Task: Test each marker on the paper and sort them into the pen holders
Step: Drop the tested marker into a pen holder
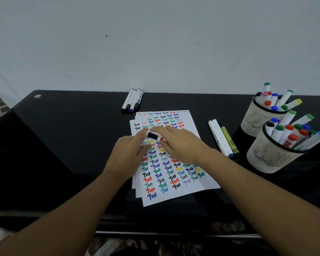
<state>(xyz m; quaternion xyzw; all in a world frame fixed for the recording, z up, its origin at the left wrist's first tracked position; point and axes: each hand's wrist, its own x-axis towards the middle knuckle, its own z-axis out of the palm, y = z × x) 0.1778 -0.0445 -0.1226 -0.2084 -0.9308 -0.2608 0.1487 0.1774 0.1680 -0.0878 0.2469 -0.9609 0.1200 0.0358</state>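
Both hands met over the paper (171, 183) mid-table: left hand (127, 156) and right hand (181, 145) each pinched an end of a black-capped marker (152, 135), fingers curled on it. Two pen holders (272, 157) stood at the right, full of markers, three loose markers (223, 138) lying left of them. Four more markers (132, 101) lay at the far edge of the black table (63, 135).

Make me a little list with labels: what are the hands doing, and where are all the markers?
left hand: grips black cap end of white marker
right hand: grips same marker's body
white paper sheets: covered in coloured "Test" words
loose markers: three at desk's far edge, three right of paper
two cream mesh pen holders: both hold markers
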